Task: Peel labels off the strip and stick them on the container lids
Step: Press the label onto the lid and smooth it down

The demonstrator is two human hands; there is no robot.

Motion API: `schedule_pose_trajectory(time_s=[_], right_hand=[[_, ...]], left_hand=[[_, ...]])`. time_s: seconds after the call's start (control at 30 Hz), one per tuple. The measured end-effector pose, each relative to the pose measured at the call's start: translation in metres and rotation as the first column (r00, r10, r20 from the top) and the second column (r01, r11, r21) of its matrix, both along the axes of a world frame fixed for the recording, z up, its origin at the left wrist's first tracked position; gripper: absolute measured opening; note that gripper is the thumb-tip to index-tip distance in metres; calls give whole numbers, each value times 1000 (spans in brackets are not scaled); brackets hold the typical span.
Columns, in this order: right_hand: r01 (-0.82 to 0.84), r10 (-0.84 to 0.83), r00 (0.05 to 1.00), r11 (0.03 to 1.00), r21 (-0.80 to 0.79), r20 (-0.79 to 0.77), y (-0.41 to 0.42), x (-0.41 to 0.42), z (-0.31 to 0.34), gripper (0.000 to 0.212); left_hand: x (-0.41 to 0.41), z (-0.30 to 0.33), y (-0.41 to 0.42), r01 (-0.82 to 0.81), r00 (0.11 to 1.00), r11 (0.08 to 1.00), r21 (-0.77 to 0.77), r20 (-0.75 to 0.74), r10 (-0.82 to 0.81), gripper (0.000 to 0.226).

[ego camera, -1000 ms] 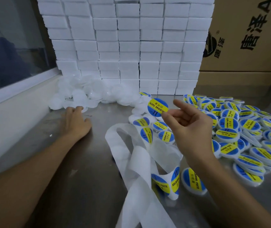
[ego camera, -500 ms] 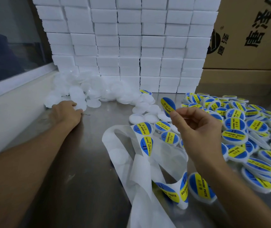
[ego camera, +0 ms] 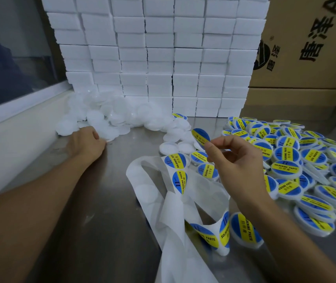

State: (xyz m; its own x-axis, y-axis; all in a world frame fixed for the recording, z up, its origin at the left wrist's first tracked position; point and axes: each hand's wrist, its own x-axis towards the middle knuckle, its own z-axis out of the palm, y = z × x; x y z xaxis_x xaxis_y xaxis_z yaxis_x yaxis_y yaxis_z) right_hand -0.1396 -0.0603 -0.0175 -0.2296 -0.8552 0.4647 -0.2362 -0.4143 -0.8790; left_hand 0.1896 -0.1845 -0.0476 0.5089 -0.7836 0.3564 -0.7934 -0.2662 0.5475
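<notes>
1. On the desk (ego camera: 106,201), my left hand (ego camera: 85,142) reaches into the heap of blank lids (ego camera: 110,111), fingers curled round the edge of one.
2. My right hand (ego camera: 236,158) is raised above the desk, pinching a peeled label (ego camera: 200,135) between thumb and forefinger.
3. I see the strip (ego camera: 175,205) looping loosely between my arms, with several labels on it.
4. Labelled lids (ego camera: 297,160) lie piled to the right.
5. White boxes (ego camera: 159,58) are stacked behind, with cartons (ego camera: 305,48) to their right.
</notes>
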Motion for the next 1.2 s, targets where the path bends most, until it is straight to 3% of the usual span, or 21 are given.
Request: schedule_pose_trajectory(time_s=[0.07,0.17,0.27,0.37,0.43,0.6,0.73,0.87,1.03,1.13,1.2], right_hand=[[1,-1,1000,1000,9,-2,0,-1,-1,5],[2,-2,1000,1000,12,-4,-1,-1,-1,4],[-6,6,1000,1000,11,-14,-1,0,-1,3],[-13,13,1000,1000,6,-20,-1,-1,-2,3],[-20,20,1000,1000,5,-15,-1,0,-2,4],[-21,21,1000,1000,5,-21,-1,-1,-2,5],[-21,21,999,1000,5,-33,-1,-1,-3,5],[-13,14,999,1000,13,-50,-1,0,-4,5],[-6,7,999,1000,25,-42,-1,-1,-3,4],[-16,17,999,1000,21,-31,0,-1,-3,5],[-19,19,999,1000,13,-39,1,0,-3,5]], left_hand=[[-2,-1,-1,12,998,1000,0,54,-12,34],[-4,-6,-6,89,967,989,119,228,-115,52],[-8,-11,-9,106,941,970,217,293,-169,45],[-14,-10,-11,93,917,978,187,366,-157,35],[-18,-5,-10,107,930,984,140,337,-149,17],[-32,-3,-3,148,943,983,104,286,-173,23],[-35,9,4,163,957,978,133,219,-189,11],[-41,18,10,178,976,982,55,119,-184,36],[-48,18,21,184,983,980,-76,28,-182,49],[-55,16,34,240,970,955,-173,67,-232,24],[-61,9,44,296,955,912,-283,122,-272,20]])
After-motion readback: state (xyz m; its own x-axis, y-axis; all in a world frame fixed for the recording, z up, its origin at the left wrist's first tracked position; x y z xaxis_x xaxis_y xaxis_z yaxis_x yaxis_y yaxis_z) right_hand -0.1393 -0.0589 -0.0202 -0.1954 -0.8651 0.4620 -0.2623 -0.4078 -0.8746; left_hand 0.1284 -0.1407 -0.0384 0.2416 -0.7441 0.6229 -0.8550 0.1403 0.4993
